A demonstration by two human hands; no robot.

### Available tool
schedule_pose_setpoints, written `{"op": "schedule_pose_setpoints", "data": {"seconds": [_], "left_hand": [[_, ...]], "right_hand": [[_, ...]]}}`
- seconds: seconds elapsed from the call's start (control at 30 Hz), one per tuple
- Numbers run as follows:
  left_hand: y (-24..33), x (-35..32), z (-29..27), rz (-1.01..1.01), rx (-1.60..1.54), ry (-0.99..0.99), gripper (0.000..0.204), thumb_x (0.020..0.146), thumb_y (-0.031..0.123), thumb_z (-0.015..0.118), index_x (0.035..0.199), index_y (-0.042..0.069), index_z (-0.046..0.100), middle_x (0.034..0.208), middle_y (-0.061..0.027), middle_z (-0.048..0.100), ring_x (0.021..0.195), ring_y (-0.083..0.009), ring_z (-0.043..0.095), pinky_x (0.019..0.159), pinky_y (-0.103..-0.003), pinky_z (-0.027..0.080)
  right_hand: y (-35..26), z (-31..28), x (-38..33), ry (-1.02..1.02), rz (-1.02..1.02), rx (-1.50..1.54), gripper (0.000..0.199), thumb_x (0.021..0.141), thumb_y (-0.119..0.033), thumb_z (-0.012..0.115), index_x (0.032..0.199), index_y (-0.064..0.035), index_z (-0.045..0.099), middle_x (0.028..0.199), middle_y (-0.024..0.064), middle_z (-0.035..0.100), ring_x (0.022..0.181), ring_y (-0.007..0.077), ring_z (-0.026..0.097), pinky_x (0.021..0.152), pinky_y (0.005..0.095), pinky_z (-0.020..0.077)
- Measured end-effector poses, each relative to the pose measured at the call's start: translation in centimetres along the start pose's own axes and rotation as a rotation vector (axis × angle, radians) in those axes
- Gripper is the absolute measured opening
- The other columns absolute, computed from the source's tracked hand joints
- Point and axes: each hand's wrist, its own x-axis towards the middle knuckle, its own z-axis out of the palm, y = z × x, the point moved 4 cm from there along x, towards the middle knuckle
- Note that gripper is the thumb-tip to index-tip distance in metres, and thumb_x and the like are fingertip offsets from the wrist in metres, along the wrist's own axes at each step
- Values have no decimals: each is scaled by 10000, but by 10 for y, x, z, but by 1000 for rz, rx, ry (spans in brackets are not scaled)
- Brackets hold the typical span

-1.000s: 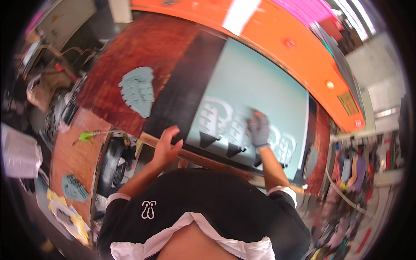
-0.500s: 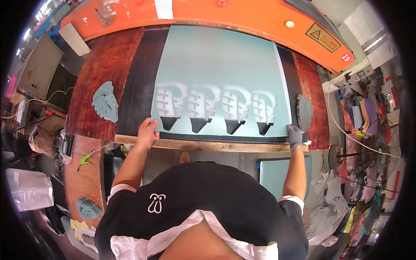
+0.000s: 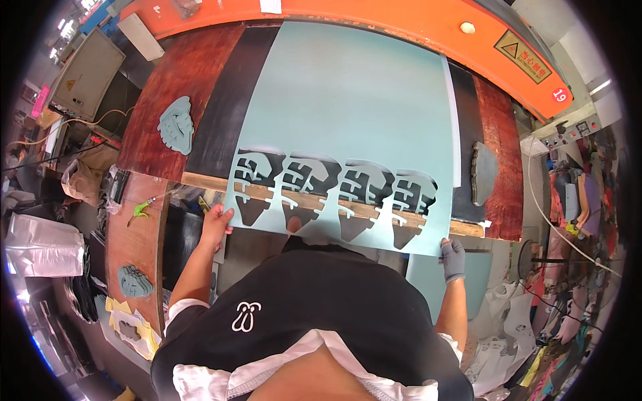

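Observation:
A large pale blue-green sheet [image 3: 354, 93] lies across the black work surface, its near part hanging past the wooden front edge. A row of several cut-out openings runs along that near part, and the table edge and floor show through them. My bare left hand [image 3: 216, 226] pinches the sheet's near left corner between thumb and fingers. At the near right corner, my right hand [image 3: 453, 260], in a grey glove with bare fingertips, grips the sheet too.
Cut blue-green pieces [image 3: 176, 125] lie on the red-brown board at left. A grey toothed block [image 3: 484, 174] stands at right. The orange machine beam [image 3: 401, 19] spans the far side. A lower side table holds a green-handled tool [image 3: 139, 210] and stacked pieces [image 3: 135, 281].
Both hands have drawn the sheet toward me. Its cut-out row has moved from over the black surface to across and past the wooden edge. The view has shifted slightly.

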Motion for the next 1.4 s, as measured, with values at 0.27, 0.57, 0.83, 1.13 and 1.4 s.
{"op": "schedule_pose_setpoints", "data": {"seconds": [0.27,0.57,0.83,1.13,1.4], "left_hand": [[80,86,12,426,41,108,387,889,195,607,1204,-1,496,858,-15,599,766,-94,546,689,-230,454],[109,155,33,441,641,287,264,815,251,630,942,20,646,836,-135,678,794,-248,661,728,-353,496],[116,148,44,524,575,415,215,823,220,616,921,33,655,840,-148,678,807,-290,659,721,-377,496],[110,177,39,235,257,203,243,787,225,665,856,-7,644,778,-144,671,741,-234,654,691,-350,493],[130,165,47,527,722,348,244,802,285,616,866,51,641,804,-168,659,794,-362,635,730,-438,493]], "right_hand": [[-48,1,58,41,-318,-93,237,903,-237,560,936,-3,574,731,-9,531,690,72,461,620,228,392],[-76,34,119,106,-196,112,218,836,-210,637,821,7,634,685,-36,546,634,60,448,576,233,377],[-67,30,132,225,-231,43,231,824,-226,654,771,-2,647,637,-32,533,598,59,421,548,247,371],[-69,29,131,283,-297,-37,232,825,-219,658,732,-7,635,594,-12,522,573,62,426,533,263,375],[-90,14,121,328,-286,-345,346,810,-354,654,775,-13,612,650,95,602,638,224,578,624,350,452]]}}
